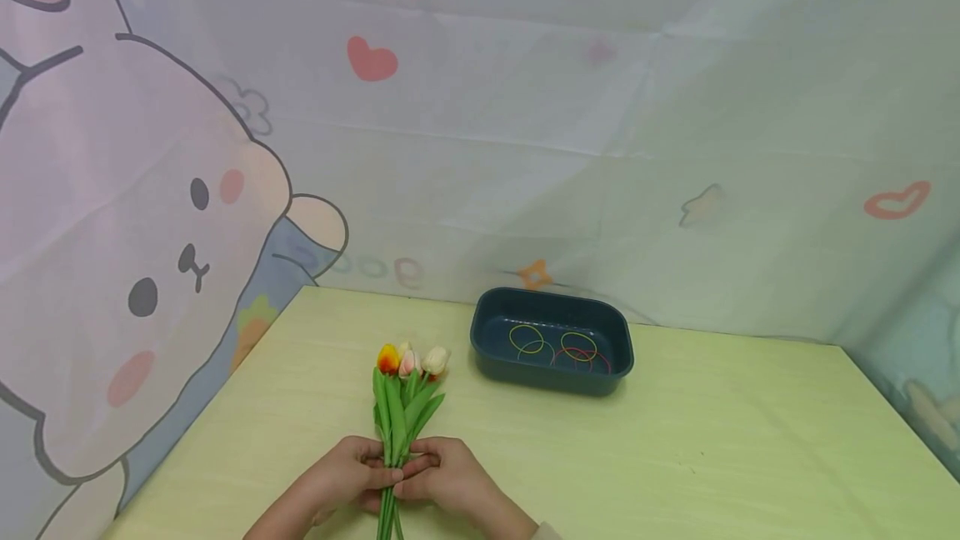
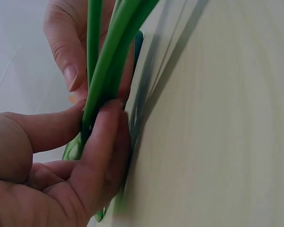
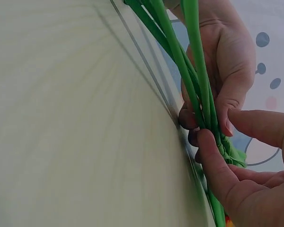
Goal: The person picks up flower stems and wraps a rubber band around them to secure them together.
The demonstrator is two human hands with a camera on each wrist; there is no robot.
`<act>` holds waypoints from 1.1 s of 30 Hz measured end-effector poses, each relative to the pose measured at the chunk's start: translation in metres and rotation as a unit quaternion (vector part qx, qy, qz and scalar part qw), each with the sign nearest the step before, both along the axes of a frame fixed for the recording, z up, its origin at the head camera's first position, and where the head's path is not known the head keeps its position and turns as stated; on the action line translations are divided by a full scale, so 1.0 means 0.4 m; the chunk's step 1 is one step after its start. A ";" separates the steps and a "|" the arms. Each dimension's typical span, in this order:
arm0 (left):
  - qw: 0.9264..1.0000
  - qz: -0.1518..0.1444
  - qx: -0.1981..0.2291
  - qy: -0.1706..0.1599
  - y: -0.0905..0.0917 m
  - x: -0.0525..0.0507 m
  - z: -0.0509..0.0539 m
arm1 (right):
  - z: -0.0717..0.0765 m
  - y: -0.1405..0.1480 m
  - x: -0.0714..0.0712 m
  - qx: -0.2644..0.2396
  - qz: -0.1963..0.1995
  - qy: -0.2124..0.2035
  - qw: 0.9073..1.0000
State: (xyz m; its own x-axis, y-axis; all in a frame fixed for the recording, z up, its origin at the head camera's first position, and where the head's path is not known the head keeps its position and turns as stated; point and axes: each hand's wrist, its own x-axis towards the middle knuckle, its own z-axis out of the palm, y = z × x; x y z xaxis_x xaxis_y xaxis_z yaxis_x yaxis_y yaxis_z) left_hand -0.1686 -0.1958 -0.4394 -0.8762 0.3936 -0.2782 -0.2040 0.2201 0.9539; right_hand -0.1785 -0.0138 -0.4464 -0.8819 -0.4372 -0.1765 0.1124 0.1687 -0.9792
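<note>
A bunch of artificial tulips (image 1: 397,411) with red-orange, pink and cream heads stands out above both hands in the head view, heads pointing away from me. My left hand (image 1: 347,473) pinches the green stems from the left, thumb across the front. From the right, my right hand (image 1: 452,473) pinches the same stems with thumb and fingers, its tips close to the left thumb. The left wrist view shows the stems (image 2: 106,61) between the thumb and fingers (image 2: 104,146). In the right wrist view the gathered stems (image 3: 191,71) spread apart toward their lower ends.
A dark blue rectangular basin (image 1: 551,377) stands behind and right of the flowers; several yellow, green and red rubber bands (image 1: 577,347) lie in it. The pale yellow-green table (image 1: 735,440) extends to the right. A printed cloth (image 1: 525,148) hangs behind the table's far edge.
</note>
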 end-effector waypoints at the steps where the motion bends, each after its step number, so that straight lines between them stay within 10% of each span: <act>1: 1.000 0.000 0.003 -0.004 0.000 0.001 0.000 | 0.000 0.000 -0.001 0.001 0.001 0.001 1.000; 16: 0.997 0.035 0.073 0.000 0.017 -0.007 -0.001 | 0.032 0.022 -0.011 -0.009 0.019 0.045 0.999; 33: 0.979 0.116 0.134 0.100 0.069 -0.023 0.106 | 0.138 0.086 -0.010 -0.040 0.023 0.092 0.995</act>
State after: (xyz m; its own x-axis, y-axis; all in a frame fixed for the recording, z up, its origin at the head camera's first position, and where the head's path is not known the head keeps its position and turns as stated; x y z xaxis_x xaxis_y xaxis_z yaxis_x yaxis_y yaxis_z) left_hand -0.1777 -0.1683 -0.3970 -0.9771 0.2129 -0.0070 -0.0231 -0.0730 0.9971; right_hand -0.1824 0.0205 -0.3911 -0.8746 -0.4844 0.0226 -0.0759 0.0907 -0.9930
